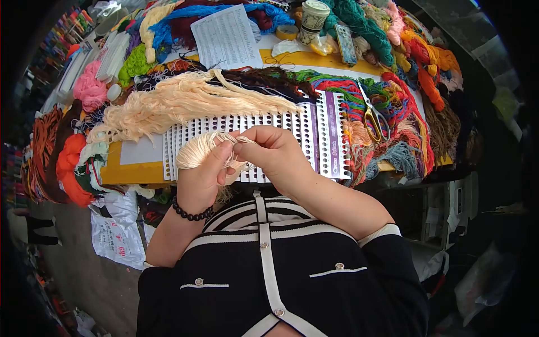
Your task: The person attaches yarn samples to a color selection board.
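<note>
A folded bundle of cream thread [195, 150] is gripped in my left hand [212, 167], its looped end bulging out to the left. My right hand [266, 147] pinches strands of the same thread close to the left thumb. Both hands meet above white punched thread cards [247, 124], some with a purple printed strip. Just beyond the cards lies a long loose hank of peach thread [168, 104]. The exact point where the right fingertips hold the strands is partly hidden.
Scissors [373, 119] rest on multicoloured threads at the right. A printed sheet [226, 37], a paper cup [313, 22], a phone [345, 45] and a tape roll [287, 32] lie farther back. Coloured yarn hanks, such as orange-red ones [72, 168], crowd the yellow table edge [132, 173].
</note>
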The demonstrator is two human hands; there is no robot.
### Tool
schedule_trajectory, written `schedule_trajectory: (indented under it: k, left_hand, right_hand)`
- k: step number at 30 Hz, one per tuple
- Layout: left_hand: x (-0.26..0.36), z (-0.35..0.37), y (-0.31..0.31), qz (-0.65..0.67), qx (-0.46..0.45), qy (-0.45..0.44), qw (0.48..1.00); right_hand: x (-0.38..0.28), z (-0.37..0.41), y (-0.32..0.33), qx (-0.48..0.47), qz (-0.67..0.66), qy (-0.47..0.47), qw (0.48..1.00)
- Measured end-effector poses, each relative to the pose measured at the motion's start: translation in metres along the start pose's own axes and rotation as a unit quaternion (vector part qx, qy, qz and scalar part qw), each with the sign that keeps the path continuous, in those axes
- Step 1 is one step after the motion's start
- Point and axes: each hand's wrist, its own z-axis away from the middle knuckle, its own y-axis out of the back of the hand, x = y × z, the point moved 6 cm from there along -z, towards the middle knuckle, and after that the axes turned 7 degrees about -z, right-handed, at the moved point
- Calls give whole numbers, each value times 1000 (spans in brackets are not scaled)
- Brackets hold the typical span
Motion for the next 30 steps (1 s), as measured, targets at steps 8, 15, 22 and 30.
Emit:
schedule_trajectory:
  k: [8,15,22,30]
  left_hand:
    - [5,-5,10,121,78,-31,989]
    - [13,-3,-9,113,-80,-37,990]
    - [9,-5,-12,-48,-26,-94,994]
    - [6,-5,-6,56,-62,6,996]
  right_hand:
    - [-4,-8,4,28,-281,-62,957]
    - [6,-18,11,5,-90,-80,993]
    - [4,-16,2,8,68,-55,996]
    - [1,-12,-1,-17,-13,-71,997]
